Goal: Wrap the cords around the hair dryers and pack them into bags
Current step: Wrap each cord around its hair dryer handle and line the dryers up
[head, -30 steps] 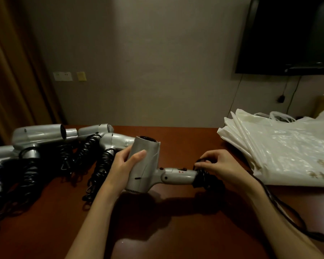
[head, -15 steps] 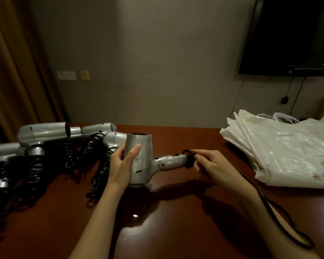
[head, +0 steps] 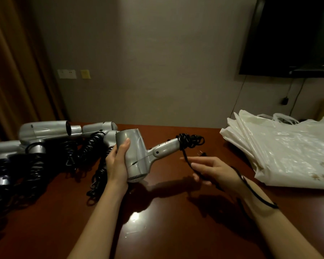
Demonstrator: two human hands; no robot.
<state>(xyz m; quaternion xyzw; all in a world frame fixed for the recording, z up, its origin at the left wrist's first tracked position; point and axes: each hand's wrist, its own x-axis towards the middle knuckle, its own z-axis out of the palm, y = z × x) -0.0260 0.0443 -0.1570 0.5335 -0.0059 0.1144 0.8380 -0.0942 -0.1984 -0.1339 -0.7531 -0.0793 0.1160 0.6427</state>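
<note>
From the head view, the left hand gripped the dryer by its barrel above the bench, with the handle pointing right so the cord could go around it. The right hand held the loose cord in relaxed, nearly straight fingers, probably to guide another turn. The bags lay at the right, well apart.

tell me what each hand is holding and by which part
Left hand grips the hair dryer by its barrel; right hand holds its cord along the straight stretch.
</note>
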